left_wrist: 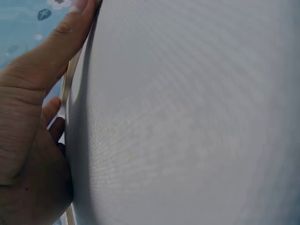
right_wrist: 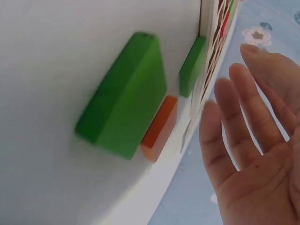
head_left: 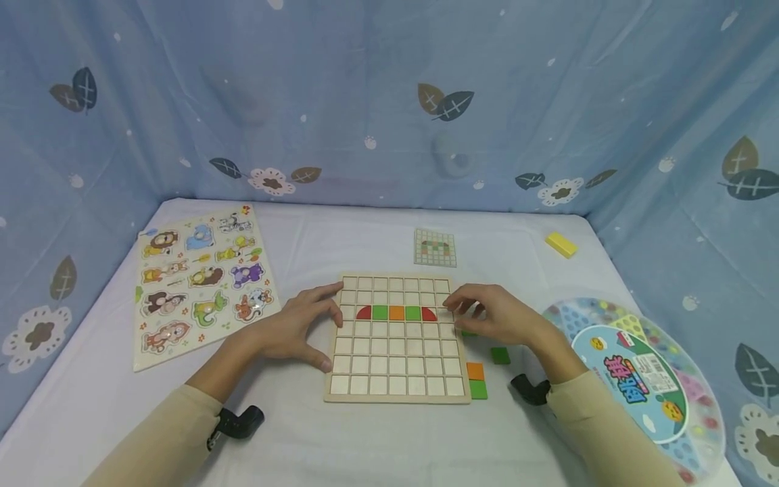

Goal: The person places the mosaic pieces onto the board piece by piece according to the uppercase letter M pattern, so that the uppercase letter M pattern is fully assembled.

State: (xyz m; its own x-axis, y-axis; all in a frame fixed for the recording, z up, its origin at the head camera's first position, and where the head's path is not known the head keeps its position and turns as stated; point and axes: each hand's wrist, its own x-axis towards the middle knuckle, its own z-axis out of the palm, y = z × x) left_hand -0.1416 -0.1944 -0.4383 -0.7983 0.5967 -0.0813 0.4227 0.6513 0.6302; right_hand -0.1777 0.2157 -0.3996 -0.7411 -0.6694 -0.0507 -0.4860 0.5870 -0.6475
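A wooden grid board point(head_left: 387, 365) lies in front of me. Across its third row run a red rounded tile point(head_left: 364, 312), a green tile, an orange tile point(head_left: 397, 312), another green tile and a red rounded tile point(head_left: 429, 314). My left hand point(head_left: 282, 333) rests along the board's left edge, thumb and fingers spread. Over the right edge hovers my right hand point(head_left: 500, 315), fingers loosely bent near the end of the tile row. The right wrist view shows its palm point(right_wrist: 262, 183) holding nothing. Below that hand lie a loose green tile point(head_left: 501, 356) and an orange tile point(head_left: 475, 371).
A small pattern card point(head_left: 435, 247) lies behind the board. To the left is an animal puzzle board point(head_left: 207, 284). A yellow block point(head_left: 561, 245) sits at the back right, and a round game box point(head_left: 633, 385) lies by my right forearm. Another green tile point(head_left: 479, 390) touches the board's corner.
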